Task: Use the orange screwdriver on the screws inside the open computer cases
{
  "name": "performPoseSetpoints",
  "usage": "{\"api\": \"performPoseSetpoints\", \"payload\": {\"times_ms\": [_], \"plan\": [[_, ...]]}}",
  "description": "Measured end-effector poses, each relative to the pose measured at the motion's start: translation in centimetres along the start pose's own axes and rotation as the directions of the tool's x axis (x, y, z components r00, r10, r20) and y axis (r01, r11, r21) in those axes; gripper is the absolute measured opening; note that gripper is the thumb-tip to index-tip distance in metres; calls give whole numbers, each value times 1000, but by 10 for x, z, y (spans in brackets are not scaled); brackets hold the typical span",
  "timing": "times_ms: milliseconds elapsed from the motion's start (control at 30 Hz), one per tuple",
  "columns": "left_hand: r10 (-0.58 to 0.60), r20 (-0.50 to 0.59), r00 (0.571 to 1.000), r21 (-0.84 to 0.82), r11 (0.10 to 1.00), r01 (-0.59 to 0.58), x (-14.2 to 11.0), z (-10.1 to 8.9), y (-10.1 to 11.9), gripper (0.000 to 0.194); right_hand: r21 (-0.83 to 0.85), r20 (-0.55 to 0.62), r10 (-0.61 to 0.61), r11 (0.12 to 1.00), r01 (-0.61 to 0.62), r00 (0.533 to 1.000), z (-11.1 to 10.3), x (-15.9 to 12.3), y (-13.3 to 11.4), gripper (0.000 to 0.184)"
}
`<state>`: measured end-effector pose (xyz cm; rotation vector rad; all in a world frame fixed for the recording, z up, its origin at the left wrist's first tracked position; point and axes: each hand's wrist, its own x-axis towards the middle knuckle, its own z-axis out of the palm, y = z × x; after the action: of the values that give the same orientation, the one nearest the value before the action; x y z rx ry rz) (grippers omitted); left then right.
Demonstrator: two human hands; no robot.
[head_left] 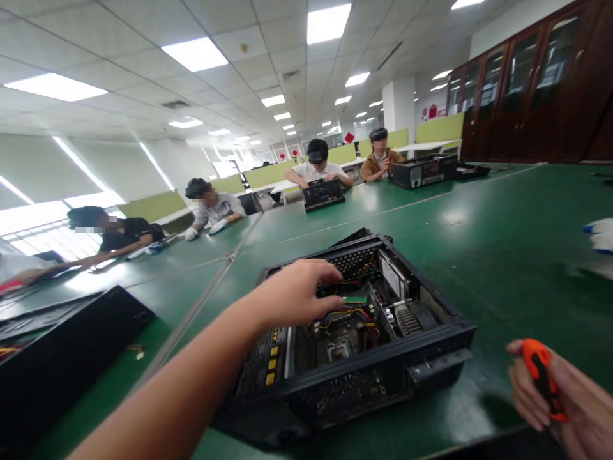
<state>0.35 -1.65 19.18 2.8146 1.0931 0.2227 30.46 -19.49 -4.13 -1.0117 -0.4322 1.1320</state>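
An opened black computer case [299, 383] lies in front of me on the green table, its inside bare to view. Coloured cables, a metal drive [393, 271] and a bare socket [339, 349] show in it. Over the case reaches my left hand [299, 291], thumb and fingers apart with a gap between them. A narrow green board [355, 299] appears just beyond the thumb tip; whether they touch I cannot tell. To the right of the case, my right hand [560, 390] is closed around an orange and black screwdriver handle [541, 374]; its shaft is not visible.
Another black case [76, 358] stands at the left, beside a small connector [138, 351] on the green table [502, 255]. White and blue gloves [601, 235] lie at the right edge. Several people sit across the table, two with computer cases [424, 171] before them.
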Motion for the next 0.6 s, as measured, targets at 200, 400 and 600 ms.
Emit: {"api": "performPoseSetpoints", "payload": {"times_ms": [200,400,600], "plan": [[124,140,982,73,988,-135,74,50,83,58,104,-48,7,995,-2,999,7,18,-2,29],[31,225,974,-10,1000,-29,82,68,86,57,102,32,-7,995,3,999,7,18,-2,34],[-31,233,972,-25,999,37,77,67,83,63,53,64,-12,999,9,998,6,17,1,36]]}}
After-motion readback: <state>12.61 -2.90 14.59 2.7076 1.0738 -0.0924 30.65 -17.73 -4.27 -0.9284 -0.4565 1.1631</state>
